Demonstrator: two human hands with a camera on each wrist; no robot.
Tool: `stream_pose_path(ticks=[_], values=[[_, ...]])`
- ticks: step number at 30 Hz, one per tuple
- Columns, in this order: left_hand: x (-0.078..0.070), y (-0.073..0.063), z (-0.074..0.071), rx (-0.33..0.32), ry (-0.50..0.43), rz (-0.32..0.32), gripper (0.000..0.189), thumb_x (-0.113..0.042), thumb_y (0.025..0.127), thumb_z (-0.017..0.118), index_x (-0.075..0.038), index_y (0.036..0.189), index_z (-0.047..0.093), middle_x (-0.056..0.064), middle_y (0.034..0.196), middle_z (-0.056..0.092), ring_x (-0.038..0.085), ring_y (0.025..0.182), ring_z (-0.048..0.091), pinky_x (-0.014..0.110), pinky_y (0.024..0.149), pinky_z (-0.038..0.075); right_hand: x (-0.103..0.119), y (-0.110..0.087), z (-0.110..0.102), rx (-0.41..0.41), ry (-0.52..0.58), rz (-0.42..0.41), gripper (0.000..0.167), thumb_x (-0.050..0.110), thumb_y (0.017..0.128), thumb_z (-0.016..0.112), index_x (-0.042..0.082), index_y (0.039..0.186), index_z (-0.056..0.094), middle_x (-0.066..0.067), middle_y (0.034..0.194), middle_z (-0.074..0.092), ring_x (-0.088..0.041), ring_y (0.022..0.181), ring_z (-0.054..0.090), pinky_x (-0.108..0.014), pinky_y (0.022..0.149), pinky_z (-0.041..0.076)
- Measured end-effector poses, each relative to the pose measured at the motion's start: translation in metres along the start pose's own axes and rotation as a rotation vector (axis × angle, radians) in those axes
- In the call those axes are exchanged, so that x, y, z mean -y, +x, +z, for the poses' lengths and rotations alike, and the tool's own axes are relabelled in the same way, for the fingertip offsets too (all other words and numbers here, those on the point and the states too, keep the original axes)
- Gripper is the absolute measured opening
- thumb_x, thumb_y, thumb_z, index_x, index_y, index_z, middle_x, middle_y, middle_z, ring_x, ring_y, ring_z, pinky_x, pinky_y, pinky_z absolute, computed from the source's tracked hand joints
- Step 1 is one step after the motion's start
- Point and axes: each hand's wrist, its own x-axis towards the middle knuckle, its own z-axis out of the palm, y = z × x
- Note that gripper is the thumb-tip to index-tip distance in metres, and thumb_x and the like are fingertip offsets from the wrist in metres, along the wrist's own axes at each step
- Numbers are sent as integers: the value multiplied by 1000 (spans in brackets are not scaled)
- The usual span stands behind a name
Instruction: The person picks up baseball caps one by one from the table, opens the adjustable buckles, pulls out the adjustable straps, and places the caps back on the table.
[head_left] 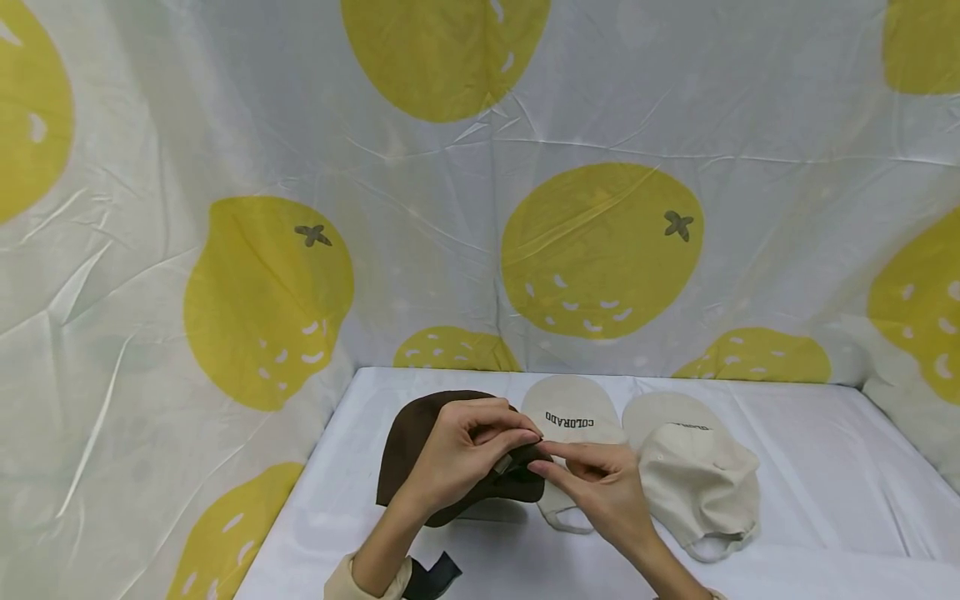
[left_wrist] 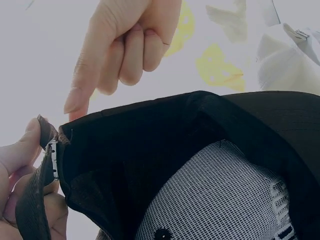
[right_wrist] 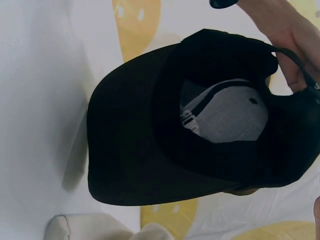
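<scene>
A dark brown baseball cap (head_left: 408,442) is held up between both hands, its inside with white mesh lining (left_wrist: 210,195) showing in the left wrist view. My left hand (head_left: 472,446) pinches the cap's back strap (left_wrist: 34,205), beside a small metal buckle (left_wrist: 54,159). My right hand (head_left: 603,483) faces it, thumb and index finger at the edge of the cap's back opening; its other fingers curl in. In the right wrist view the brim (right_wrist: 125,130) points left, and the left hand (right_wrist: 295,55) appears past the strap.
Behind the hands, a beige cap (head_left: 566,408) lettered COLORADO lies on the white-covered table (head_left: 840,475). To its right, another beige cap (head_left: 693,479) overlaps a lettered one (head_left: 660,410). A lemon-print cloth (head_left: 420,250) hangs at the back and left.
</scene>
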Motion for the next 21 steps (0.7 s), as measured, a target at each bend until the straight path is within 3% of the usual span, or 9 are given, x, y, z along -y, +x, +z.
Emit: stream_pose_path(ticks=[4,12,21], values=[[0,-1,0,6,-17,-1,5,-8,94,75,-7,93,80,7,76,72,-1,60,42,15,53,37,-2,0,1,4,-4,-3,33,-19,77,79,-3,106,80,-1,52,28,-14,47,20,-18,39,21],[-1,-3,1,21,-88,-58,10,-8,96,72,-1,97,79,16,87,76,14,74,74,23,61,58,-2,0,1,4,-4,-4,32,-19,78,79,-3,105,80,-1,52,28,-14,46,21,-18,39,21],[-4,-3,0,6,-100,-93,10,-7,96,72,0,96,79,17,86,77,11,71,73,20,58,54,-3,0,3,-2,1,-20,30,-19,77,79,-3,103,80,-1,51,33,-14,46,22,-18,39,22]])
